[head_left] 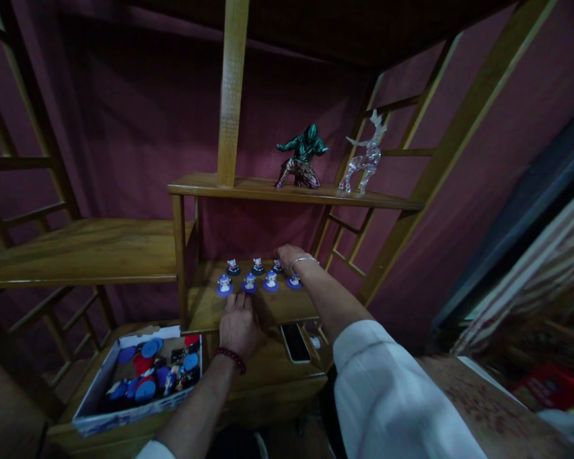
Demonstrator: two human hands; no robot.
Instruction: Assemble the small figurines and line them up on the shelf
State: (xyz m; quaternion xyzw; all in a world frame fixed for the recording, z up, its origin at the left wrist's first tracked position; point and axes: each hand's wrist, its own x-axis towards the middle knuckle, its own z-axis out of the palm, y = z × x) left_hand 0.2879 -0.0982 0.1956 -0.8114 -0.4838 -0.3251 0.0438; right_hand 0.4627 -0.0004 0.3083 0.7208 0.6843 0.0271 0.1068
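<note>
Small figurines stand in two rows on the low shelf. The back row has dark bases, like the cat-like figurine (257,265); the front row has purple bases, like the white-and-purple figurine (270,280). At the back row's right end, my right hand (291,256) has its fingers bent closed around the top of a dark-based figurine (278,266), partly hiding it. My left hand (239,324) rests palm down on the shelf's front part, fingers slightly apart and holding nothing. Its fingertips are just in front of a purple-based figurine (249,283).
A box (88,398) of jumbled figurines and round bases sits at lower left. Right of my left hand lies a phone (295,343). A green-and-bronze statue (305,156) and a clear deer ornament (365,159) stand on the upper shelf (253,189), above my right hand.
</note>
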